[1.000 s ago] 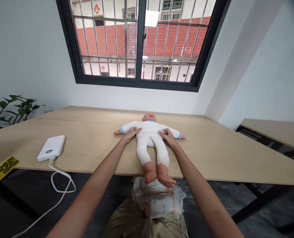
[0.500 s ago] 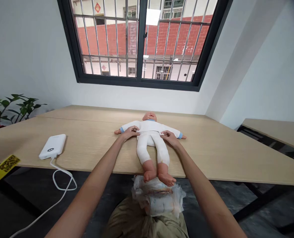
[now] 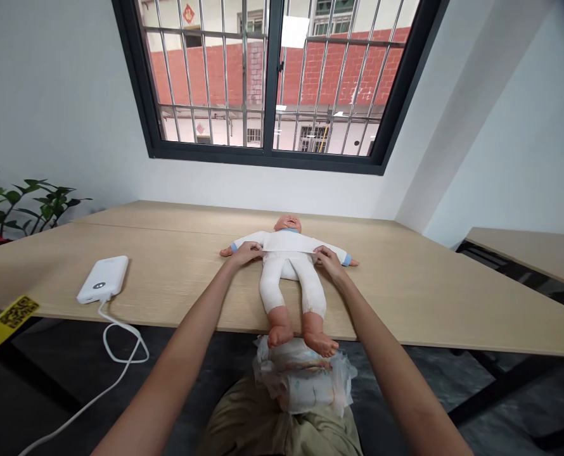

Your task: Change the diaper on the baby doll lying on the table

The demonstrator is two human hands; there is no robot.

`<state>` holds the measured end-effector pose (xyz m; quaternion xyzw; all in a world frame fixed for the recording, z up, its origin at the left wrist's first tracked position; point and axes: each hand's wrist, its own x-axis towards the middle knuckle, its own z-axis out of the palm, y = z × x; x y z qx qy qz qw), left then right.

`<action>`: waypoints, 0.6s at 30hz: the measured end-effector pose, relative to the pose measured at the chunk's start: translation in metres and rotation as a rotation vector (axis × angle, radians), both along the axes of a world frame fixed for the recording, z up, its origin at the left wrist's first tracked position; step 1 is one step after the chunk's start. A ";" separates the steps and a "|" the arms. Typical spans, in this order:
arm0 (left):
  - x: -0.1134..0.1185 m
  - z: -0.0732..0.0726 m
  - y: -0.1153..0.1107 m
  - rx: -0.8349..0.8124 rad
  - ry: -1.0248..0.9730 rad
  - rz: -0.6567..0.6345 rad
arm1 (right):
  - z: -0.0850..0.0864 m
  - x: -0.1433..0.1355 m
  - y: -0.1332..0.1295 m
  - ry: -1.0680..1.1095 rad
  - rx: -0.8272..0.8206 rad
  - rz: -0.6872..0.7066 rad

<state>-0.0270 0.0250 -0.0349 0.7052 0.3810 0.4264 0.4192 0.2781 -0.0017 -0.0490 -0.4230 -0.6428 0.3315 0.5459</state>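
On the lap, at 6 o'clock from the doll, lies a crinkled packet [image 3: 310,386] in clear film; it looks light and slippery, and the film likely tears if gripped by a thin fold. Above it the doll's feet [image 3: 320,343] reach the near edge of the table [image 3: 405,278], the one toward 5 o'clock jutting past it. They look smooth and firm, a surer hold than the cloth.

The doll [image 3: 289,258] lies on its back at 12 o'clock, legs toward the person, arms spread to 9 and 3. Its trunk under the cloth is probably soft, with some weight in the head; to lift it, one palm beneath the back and one behind the head [image 3: 288,223] would serve best.

The left hand [image 3: 248,252] pinches the hem of the white top [image 3: 289,241] at its 9 o'clock side; the right hand [image 3: 328,258] pinches it at 3 o'clock. The hem runs almost straight between them. The cloth looks thin and pliant, better taken at its side corners than mid-hem, where it would bunch. The pants [image 3: 272,285] look snug, so they may drag.
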 end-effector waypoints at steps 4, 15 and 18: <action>-0.008 0.001 0.003 -0.034 0.020 0.059 | 0.000 0.002 0.001 0.077 -0.013 0.020; -0.009 0.005 -0.004 -0.122 -0.019 -0.097 | 0.003 -0.004 -0.009 -0.133 0.001 0.060; -0.011 0.003 -0.004 -0.131 -0.061 -0.134 | 0.001 -0.004 -0.008 -0.062 -0.044 0.048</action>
